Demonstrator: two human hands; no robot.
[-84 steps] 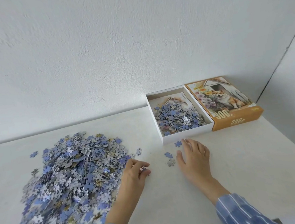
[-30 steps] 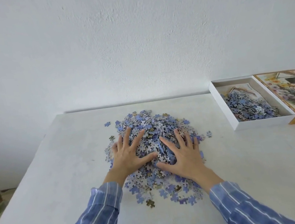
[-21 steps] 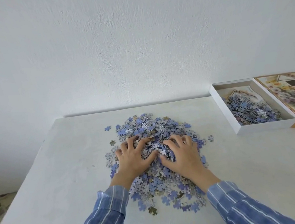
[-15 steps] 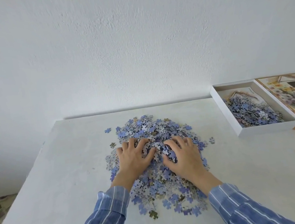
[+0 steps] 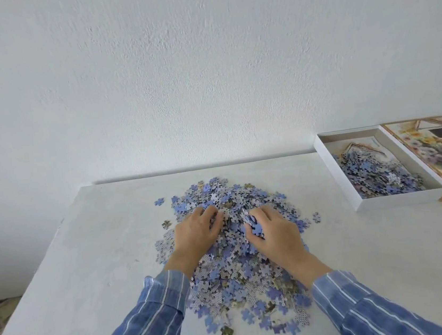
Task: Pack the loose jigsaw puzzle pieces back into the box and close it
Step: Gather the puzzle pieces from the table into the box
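Note:
A big heap of blue and grey jigsaw pieces (image 5: 236, 276) lies on the white table (image 5: 87, 267) in front of me. My left hand (image 5: 194, 233) and my right hand (image 5: 275, 230) rest on top of the heap with fingers curled into it, each clutching a bunch of pieces. The open white box bottom (image 5: 338, 178) stands at the far right by the wall and holds more jigsaw pieces (image 5: 376, 176). Its orange picture lid (image 5: 440, 151) lies face up just right of it, partly cut off by the frame.
A white wall (image 5: 202, 72) rises right behind the table. The table's left edge (image 5: 39, 262) drops away to the floor. Stray single pieces (image 5: 316, 217) lie around the heap. Blue striped sleeves cover both my forearms.
Both hands went from flat, spread fingers on the heap to curled fingers digging in and gathering pieces. Before that, the view turned left from the box to the heap.

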